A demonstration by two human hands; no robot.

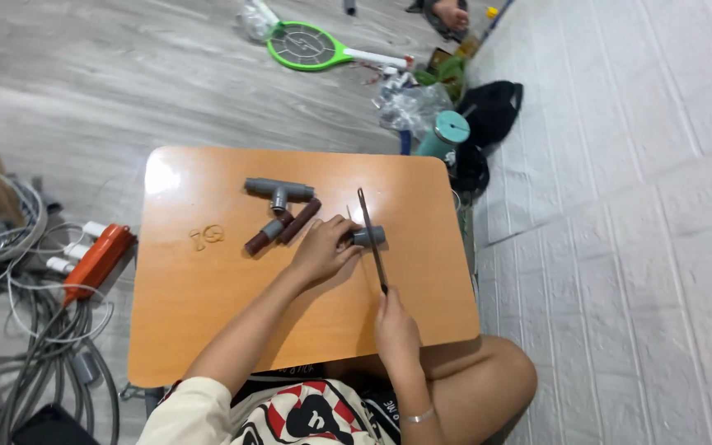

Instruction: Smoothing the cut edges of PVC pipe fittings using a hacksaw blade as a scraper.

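Right hand [395,328], low and just right of centre in the frame, has its grip closed round the near end of a thin dark metal saw blade [371,237]; the blade runs up the frame and lies across a short grey plastic pipe piece [368,237]; left hand [320,250] is clamped over that piece's left end, pinning it to the orange wooden counter [208,313]. By the look of it, the cut through the pipe is the step in hand; the next stroke calls for a steady left hold and the blade kept square to the pipe. Just left lie two brown cylindrical pipe sections [282,227]; beyond them a grey plastic tee fitting [278,190]; rubber bands [206,238] sit mid-left; on the floor, top of frame, a green racket-shaped swatter [306,45].
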